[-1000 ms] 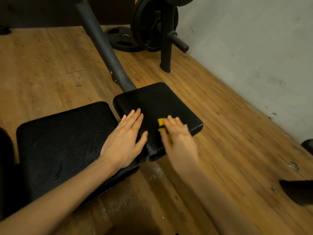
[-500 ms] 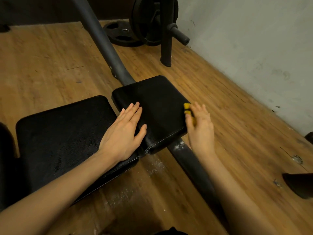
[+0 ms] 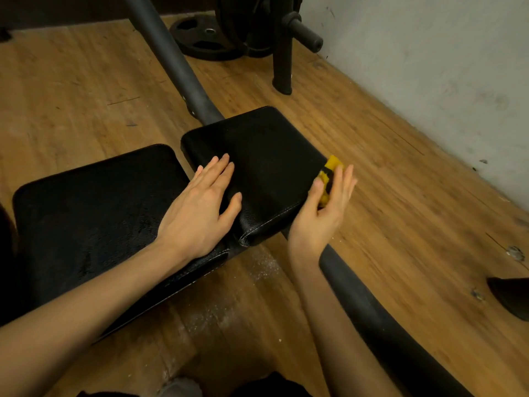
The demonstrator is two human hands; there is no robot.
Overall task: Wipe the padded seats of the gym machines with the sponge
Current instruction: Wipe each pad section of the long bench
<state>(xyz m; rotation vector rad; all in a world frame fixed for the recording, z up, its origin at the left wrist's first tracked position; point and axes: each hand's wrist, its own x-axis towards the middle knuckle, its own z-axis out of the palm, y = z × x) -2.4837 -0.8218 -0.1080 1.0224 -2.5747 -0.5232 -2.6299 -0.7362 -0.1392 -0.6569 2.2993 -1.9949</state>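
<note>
Item 1, large seat pad (image 3: 94, 213): black, left of the small seat pad, just beside it with a narrow gap between; surface looks wet and beaded. Risk: left to dry streaked if no further pass is made.

Item 2, left hand (image 3: 200, 207): released, fingers straight, lying flat across the gap with palm on the large pad and fingertips on the small seat pad (image 3: 257, 164). Risk: the braced palm covers a patch the sponge cannot reach.

Item 3, sponge (image 3: 327, 179): yellow with a dark band, at the right edge of the small pad, against its side face.

Item 4, right hand (image 3: 320, 213): grasping the sponge, thumb in front, fingers behind. Risk: the sponge is already at the pad's rim; a further stroke rightward could slide it off onto the wooden floor (image 3: 400, 196) right of the pad, picking up grit.

Item 5, frame tube (image 3: 372, 310): runs under the small pad, toward the lower right.
</note>
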